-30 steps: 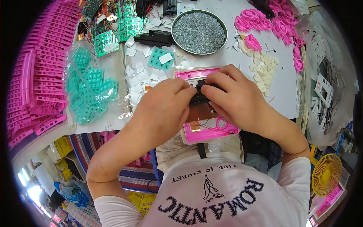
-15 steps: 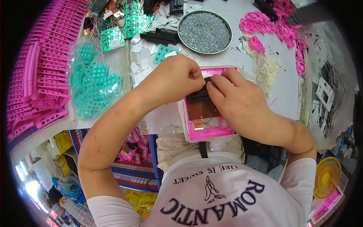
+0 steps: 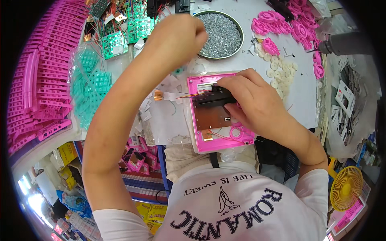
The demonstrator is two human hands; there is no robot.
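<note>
A pink plastic case [image 3: 196, 138] lies open in front of me, with a brown circuit board [image 3: 213, 117] and thin wires inside. My right hand [image 3: 257, 98] grips a black plastic module [image 3: 215, 97] over the upper part of the case, fingers on its far side and thumb on its near side. Thin coloured wires run left from the module to a small copper-coloured piece [image 3: 159, 95]. My left hand [image 3: 179, 38] is raised at the left rim of a round tray [image 3: 243, 34] of small metal screws [image 3: 221, 36]. Its fingers are curled and slightly blurred; what they hold, if anything, is hidden.
Green circuit boards [image 3: 114, 44] and bagged teal rubber keypads [image 3: 90, 80] lie to the left, beside stacked pink frames [image 3: 48, 60]. Pink parts [image 3: 269, 24] and cream discs [image 3: 281, 80] are at the far right. A grey power screwdriver [image 3: 345, 43] hangs at the right edge.
My left hand has left the module and moved up and left toward the screw tray. My right hand remains on the module, whose wires and left end now show. The case shifted slightly left.
</note>
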